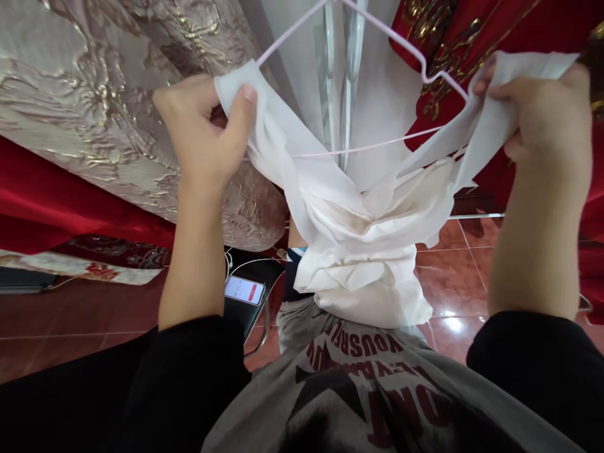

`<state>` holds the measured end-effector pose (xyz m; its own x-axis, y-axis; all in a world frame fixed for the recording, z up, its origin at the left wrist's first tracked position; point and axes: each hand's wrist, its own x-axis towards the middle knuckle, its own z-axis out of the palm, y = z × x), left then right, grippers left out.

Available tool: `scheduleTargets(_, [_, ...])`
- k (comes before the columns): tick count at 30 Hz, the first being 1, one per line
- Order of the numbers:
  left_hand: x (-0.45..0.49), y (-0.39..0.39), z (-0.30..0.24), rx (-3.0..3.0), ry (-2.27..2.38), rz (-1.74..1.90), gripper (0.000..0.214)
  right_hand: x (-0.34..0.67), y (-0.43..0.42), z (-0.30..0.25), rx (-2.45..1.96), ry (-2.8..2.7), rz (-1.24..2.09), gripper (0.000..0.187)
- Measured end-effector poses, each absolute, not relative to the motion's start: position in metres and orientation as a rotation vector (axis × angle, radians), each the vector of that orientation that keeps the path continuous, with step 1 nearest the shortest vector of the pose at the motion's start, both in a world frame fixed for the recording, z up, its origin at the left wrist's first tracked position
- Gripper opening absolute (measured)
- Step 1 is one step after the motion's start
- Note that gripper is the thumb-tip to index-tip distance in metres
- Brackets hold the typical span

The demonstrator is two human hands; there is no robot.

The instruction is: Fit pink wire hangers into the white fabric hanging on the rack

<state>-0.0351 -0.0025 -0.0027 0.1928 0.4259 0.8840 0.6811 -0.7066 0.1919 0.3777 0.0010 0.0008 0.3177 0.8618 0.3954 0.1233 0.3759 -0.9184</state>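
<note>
A white garment (pixel 358 226) is stretched between my two hands, and its lower part falls in folds onto my lap. My left hand (pixel 207 126) pinches one upper corner, thumb on the near side. Over at the right, my right hand (pixel 550 119) is closed on the opposite upper edge, slightly blurred. Behind the cloth is a pale pink wire hanger (pixel 293 30), whose two sloping arms run down to the garment's upper edges near my hands. Its thin bottom bar passes behind the fabric. The hanger's top lies at the frame's upper edge, and its hook is out of view.
Shiny beige embossed fabric (pixel 117 113) hangs at the left, with red cloth (pixel 70 195) below it. Red cloth with gold decoration (pixel 453 56) hangs at the right. A lit phone (pixel 244 290) rests on a black seat (pixel 255 267). The floor is red tile (pixel 446 283).
</note>
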Motion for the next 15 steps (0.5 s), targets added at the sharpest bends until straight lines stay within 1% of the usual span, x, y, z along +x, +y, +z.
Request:
scheduleTargets(2, [-0.035, -0.002, -0.003, -2.215, -1.046, -1.539, 0.059, 0.360, -0.003, 0.013, -1.228, -1.149, 0.689, 0.035])
scheduleTargets(6, [-0.036, 0.001, -0.005, -2.193, -1.038, -1.547, 0.065, 0.325, -0.018, 0.035, -1.480, -1.263, 0.769, 0.024])
scheduleTargets(11, [-0.036, 0.001, -0.007, -2.189, -1.028, -1.540, 0.068, 0.314, -0.025, 0.049, -1.385, -1.321, 0.757, 0.027])
scheduleTargets(15, [-0.035, -0.001, -0.006, -2.215, -1.036, -1.521, 0.067, 0.326, -0.014, 0.042, -1.434, -1.198, 0.707, 0.029])
